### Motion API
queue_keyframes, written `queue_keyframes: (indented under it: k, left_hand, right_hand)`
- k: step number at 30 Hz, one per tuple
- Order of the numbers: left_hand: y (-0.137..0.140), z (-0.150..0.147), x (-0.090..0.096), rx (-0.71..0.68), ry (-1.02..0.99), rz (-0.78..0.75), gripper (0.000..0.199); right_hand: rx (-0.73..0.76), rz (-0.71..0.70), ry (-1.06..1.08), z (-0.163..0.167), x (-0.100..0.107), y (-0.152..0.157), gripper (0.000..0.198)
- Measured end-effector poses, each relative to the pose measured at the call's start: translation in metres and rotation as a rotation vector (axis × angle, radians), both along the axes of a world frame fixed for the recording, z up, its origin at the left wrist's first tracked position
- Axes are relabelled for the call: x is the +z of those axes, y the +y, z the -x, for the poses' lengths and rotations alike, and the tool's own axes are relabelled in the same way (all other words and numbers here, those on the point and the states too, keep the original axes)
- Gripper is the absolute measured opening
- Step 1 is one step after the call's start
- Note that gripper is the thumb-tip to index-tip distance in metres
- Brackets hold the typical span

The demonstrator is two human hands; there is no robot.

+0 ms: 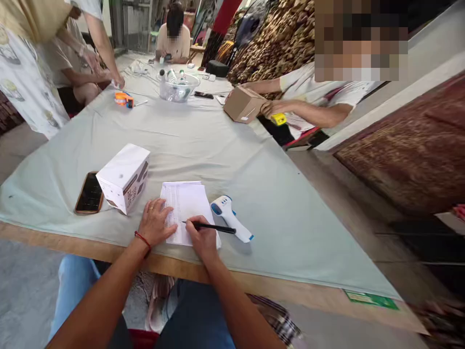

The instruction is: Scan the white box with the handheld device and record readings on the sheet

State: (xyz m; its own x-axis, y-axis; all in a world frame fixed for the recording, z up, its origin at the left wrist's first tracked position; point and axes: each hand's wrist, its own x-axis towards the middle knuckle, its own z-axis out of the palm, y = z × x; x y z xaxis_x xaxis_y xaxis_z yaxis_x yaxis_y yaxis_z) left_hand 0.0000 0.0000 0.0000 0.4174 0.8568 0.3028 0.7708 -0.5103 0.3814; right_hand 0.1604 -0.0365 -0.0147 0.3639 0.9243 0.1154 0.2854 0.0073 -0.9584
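Note:
Near the front edge of the table lies a small stack of white paper (191,201) with fine lines of print or writing on its left part. My left hand (157,222) rests on the paper's left edge, fingers spread and holding nothing. In my right hand (203,240) is a black pen (218,228), its tip at the middle of the sheet. Just right of the paper lies a white and blue infrared thermometer (230,218). To the left stand a white box (125,167) with dark print and, beside it, a smartphone (89,193) lying flat.
A pale cloth (283,218) covers the table. Farther back are a clear plastic bowl (170,92) of bottles and an orange tape dispenser (123,99). At the right, a person holds a cardboard box (244,104) and a yellow tape measure (278,119). Other people are at the far end and left.

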Motion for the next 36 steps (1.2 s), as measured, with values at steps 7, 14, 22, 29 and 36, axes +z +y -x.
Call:
queue_keyframes:
  k: [7,14,22,29,36]
  left_hand:
    - [0.0,-0.001,0.0,0.001,-0.024,0.007,0.042]
    - [0.001,-0.001,0.001,-0.006,-0.017,0.018,0.043]
    - [0.001,0.0,0.0,0.002,-0.048,0.009,0.041]
    - [0.003,0.0,-0.001,-0.011,-0.087,0.003,0.04]
    - [0.006,0.002,-0.009,-0.015,-0.152,-0.09,0.034]
  right_hand:
    - [-0.02,0.015,-0.064,0.0,0.0,0.0,0.017]
    - [-0.02,0.042,-0.084,0.001,0.003,-0.001,0.018]
    - [-0.053,-0.077,-0.063,0.001,-0.001,-0.001,0.015]
    - [0.012,-0.344,-0.478,-0.034,0.0,0.01,0.021]
    - [0.198,-0.301,-1.146,-0.071,-0.009,0.027,0.044]
